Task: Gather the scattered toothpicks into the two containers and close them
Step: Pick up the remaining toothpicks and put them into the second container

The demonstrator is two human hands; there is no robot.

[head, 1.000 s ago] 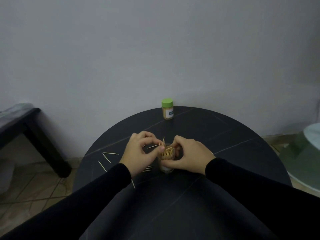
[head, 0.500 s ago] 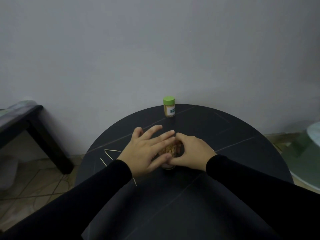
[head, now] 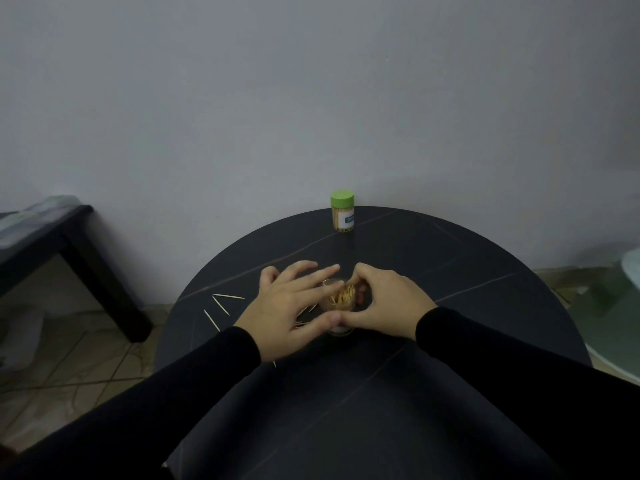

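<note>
Two containers stand on your desk: the closed container at top center, and the open container mid-frame, grasped by your right hand. Your left hand lies released beside it, above loose toothpicks at left.

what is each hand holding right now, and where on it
The right hand grips the open toothpick container by its side wall, fingers curled round it. The left hand holds nothing; its straight fingers hover beside the rim.

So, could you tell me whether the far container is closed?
Closed: the far container stands upright with its green lid on.
</note>
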